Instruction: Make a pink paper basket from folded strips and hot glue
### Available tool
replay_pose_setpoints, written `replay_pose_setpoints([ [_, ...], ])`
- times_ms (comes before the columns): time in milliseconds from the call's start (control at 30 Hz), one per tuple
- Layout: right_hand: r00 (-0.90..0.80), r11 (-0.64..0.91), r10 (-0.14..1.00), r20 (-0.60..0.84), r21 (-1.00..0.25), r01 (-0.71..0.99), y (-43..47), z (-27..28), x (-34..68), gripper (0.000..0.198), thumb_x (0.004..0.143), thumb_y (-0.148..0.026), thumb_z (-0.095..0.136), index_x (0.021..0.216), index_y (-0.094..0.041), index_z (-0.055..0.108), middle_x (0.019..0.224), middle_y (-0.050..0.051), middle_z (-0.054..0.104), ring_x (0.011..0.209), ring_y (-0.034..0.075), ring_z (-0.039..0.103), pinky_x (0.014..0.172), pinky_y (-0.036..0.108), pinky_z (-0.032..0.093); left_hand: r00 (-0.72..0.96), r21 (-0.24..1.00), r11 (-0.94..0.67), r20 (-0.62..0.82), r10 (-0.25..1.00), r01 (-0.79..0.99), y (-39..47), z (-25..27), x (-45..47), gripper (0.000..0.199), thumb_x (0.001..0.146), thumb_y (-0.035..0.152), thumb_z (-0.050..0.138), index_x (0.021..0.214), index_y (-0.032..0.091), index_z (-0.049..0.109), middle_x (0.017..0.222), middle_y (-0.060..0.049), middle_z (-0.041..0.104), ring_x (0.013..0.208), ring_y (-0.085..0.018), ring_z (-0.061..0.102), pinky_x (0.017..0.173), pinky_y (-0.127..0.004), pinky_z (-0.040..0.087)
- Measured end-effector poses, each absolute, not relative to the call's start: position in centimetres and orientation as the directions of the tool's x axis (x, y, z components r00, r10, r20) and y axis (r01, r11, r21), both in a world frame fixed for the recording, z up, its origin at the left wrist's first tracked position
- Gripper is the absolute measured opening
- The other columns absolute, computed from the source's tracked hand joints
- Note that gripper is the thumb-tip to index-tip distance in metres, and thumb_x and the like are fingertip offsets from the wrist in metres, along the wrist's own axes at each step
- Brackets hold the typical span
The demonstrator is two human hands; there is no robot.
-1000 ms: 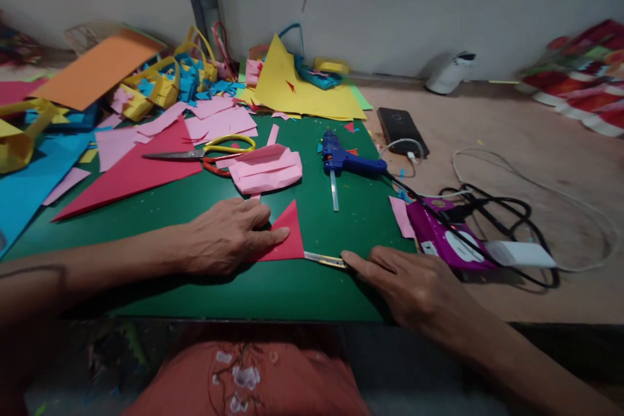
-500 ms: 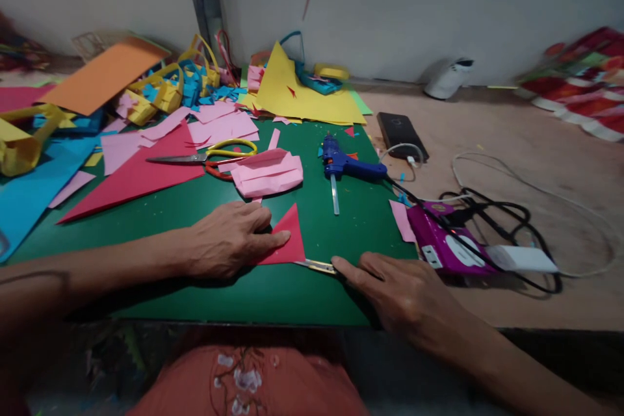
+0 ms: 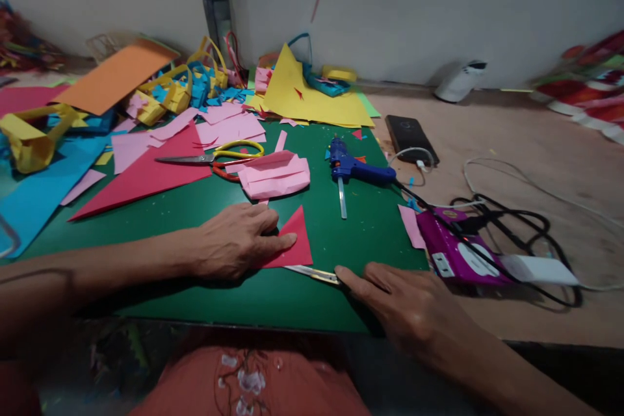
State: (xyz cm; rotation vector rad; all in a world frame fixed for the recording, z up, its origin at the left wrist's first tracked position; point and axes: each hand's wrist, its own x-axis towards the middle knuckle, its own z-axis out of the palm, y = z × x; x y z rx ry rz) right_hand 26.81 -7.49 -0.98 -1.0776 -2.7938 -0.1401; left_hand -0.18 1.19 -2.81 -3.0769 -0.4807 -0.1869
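My left hand (image 3: pixel 244 240) presses a small folded red paper triangle (image 3: pixel 301 240) down on the green board (image 3: pixel 205 302), one finger stretched over it and the others curled, partly hiding the paper. A slim utility knife (image 3: pixel 319 274) is gripped in my right hand (image 3: pixel 400 296); its blade lies along the triangle's lower edge, the tip at or under the paper. Just beyond my left hand sits a folded pink paper piece (image 3: pixel 275 175), beside scissors (image 3: pixel 238 149) with one yellow and one red handle. The scissors lie partly on a larger red paper sheet (image 3: pixel 151 175).
A blue glue gun (image 3: pixel 361 169) rests behind the triangle. On the right are a purple power strip (image 3: pixel 458 250) with tangled cables and a black phone-like device (image 3: pixel 412 136). Paper baskets (image 3: pixel 175 91), an orange sheet (image 3: pixel 117 75) and yellow paper (image 3: pixel 322 101) crowd the back.
The knife blade has moved left along the triangle's lower edge. My left hand still presses the paper. The whole view has shifted slightly.
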Motion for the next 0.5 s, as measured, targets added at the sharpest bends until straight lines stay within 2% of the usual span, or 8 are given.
replay_pose_setpoints([
  [500,-0.753,0.758,0.636,0.170,0.044,0.651,-7.0,-1.0,25.5,0.034,0.081,-0.004,0.042,0.110,-0.016,0.056,0.064,0.000,0.054,0.052,0.011,0.046,0.047,0.025,0.025,0.942,0.009,-0.950,0.129,0.310,0.312,1.4,-3.0,-0.2,0.036,0.089,0.030,0.042,0.124,0.022,0.045,0.085,-0.007,0.049,0.071,-0.018,0.042,0.054,-0.030,0.029],
])
